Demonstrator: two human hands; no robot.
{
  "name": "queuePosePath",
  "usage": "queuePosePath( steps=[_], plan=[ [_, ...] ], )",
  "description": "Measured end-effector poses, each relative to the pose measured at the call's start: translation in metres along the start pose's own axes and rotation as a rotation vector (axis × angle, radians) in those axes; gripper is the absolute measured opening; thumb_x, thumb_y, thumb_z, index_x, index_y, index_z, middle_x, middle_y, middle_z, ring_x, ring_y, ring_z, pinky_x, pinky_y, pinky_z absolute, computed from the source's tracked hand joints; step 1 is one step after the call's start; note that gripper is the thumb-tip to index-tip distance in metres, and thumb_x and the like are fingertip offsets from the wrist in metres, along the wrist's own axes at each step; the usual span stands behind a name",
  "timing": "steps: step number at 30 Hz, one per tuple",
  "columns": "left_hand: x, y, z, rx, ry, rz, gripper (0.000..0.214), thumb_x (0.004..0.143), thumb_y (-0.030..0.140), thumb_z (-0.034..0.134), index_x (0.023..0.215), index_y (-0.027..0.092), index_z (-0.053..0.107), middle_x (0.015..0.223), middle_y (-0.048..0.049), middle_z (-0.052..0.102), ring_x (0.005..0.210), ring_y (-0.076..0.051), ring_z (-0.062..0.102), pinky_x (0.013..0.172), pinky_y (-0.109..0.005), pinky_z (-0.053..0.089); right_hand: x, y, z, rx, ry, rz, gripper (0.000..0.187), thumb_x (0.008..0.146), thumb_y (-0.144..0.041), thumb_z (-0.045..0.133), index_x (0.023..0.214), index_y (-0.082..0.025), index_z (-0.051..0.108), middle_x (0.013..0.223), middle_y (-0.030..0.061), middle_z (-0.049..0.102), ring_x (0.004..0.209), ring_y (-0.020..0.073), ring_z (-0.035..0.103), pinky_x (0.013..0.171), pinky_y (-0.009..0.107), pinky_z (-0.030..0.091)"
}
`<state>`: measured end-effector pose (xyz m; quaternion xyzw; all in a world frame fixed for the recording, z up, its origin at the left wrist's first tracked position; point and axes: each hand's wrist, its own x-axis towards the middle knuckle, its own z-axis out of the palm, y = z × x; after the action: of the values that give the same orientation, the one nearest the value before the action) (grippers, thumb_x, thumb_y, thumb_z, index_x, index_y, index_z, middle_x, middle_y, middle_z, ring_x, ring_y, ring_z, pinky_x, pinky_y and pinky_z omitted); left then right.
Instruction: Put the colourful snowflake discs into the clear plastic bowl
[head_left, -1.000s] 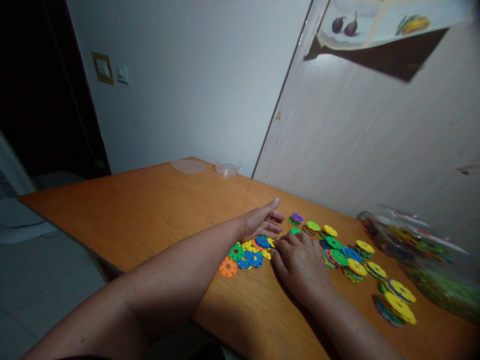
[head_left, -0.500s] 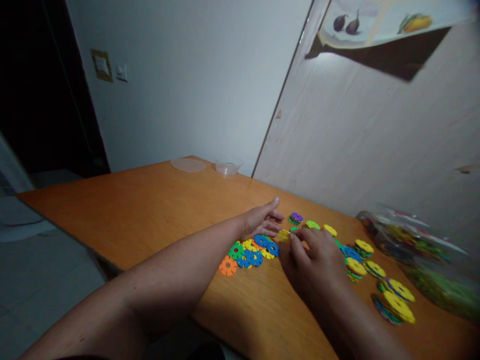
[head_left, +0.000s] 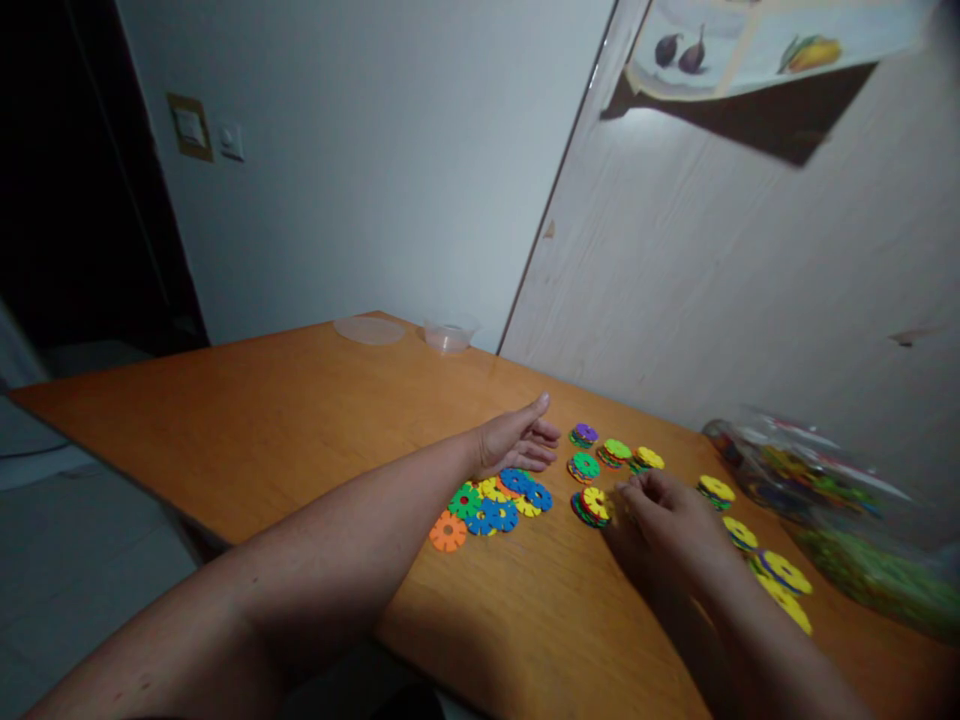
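Note:
My left hand [head_left: 517,440] rests on its edge on the table, fingers apart and palm facing the stacks, with nothing in it. Against its near side lies a loose pile of notched plastic discs: an orange disc [head_left: 448,531], a green disc [head_left: 464,500], and several blue and yellow ones. My right hand [head_left: 667,515] is closed in a pinch, its fingertips on a blurred yellow notched disc [head_left: 616,507], partly hidden by the fingers. Just left of that is a yellow-topped stack [head_left: 595,502]. A green-topped stack [head_left: 585,466] and a purple-topped stack [head_left: 584,434] stand beyond.
More stacks, mostly yellow-topped [head_left: 716,490], stand along the right side, some partly behind my right forearm. Clear plastic bags [head_left: 817,470] of coloured pieces lie against the wall. A clear bowl [head_left: 450,335] and a flat translucent lid [head_left: 369,330] sit at the table's far edge.
My right hand has moved right, away from my left hand and the loose pile, with the yellow disc. Stacks it covered now show. My left hand has stayed in place.

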<state>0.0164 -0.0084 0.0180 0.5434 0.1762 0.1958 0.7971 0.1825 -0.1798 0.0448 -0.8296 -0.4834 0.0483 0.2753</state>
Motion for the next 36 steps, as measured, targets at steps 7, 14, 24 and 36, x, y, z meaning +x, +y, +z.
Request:
queuePosePath(
  steps=[7, 14, 24, 36],
  plan=[
    [-0.001, 0.0, 0.001, 0.004, 0.003, 0.01, 0.076, 0.076, 0.079, 0.041, 0.101, 0.011, 0.061, 0.115, -0.017, 0.057, 0.105, -0.027, 0.058, 0.09, -0.039, 0.047, -0.023, -0.04, 0.017, -0.32, 0.133, -0.526, 0.022, 0.086, -0.038, 0.053, 0.094, -0.025, 0.068, 0.091, 0.0058, 0.064, 0.089, 0.0237, 0.053, 0.073, 0.034, 0.036],
    [-0.004, 0.001, 0.003, 0.029, 0.002, -0.009, 0.076, 0.076, 0.079, 0.041, 0.105, 0.011, 0.06, 0.125, -0.0179, 0.054, 0.112, -0.029, 0.056, 0.094, -0.038, 0.045, -0.036, -0.065, 0.034, -0.566, 0.025, -0.668, 0.023, 0.089, -0.036, 0.051, 0.093, -0.023, 0.07, 0.098, 0.0077, 0.066, 0.098, 0.0289, 0.049, 0.079, 0.041, 0.029],
    [-0.001, -0.001, 0.003, 0.014, 0.007, -0.007, 0.074, 0.076, 0.08, 0.041, 0.1, 0.013, 0.06, 0.118, -0.016, 0.057, 0.109, -0.028, 0.057, 0.094, -0.04, 0.045, -0.016, -0.04, 0.019, -0.242, 0.189, -0.505, 0.028, 0.089, -0.039, 0.05, 0.078, -0.023, 0.07, 0.083, 0.0064, 0.067, 0.085, 0.0237, 0.053, 0.074, 0.036, 0.035],
    [0.001, -0.002, 0.001, 0.006, 0.017, -0.001, 0.075, 0.077, 0.079, 0.04, 0.099, 0.011, 0.062, 0.117, -0.018, 0.059, 0.108, -0.027, 0.058, 0.094, -0.037, 0.045, 0.001, 0.003, -0.001, 0.187, -0.066, -0.017, 0.031, 0.077, -0.045, 0.055, 0.06, -0.02, 0.059, 0.052, -0.0006, 0.056, 0.049, 0.0143, 0.05, 0.046, 0.025, 0.031]
  ],
)
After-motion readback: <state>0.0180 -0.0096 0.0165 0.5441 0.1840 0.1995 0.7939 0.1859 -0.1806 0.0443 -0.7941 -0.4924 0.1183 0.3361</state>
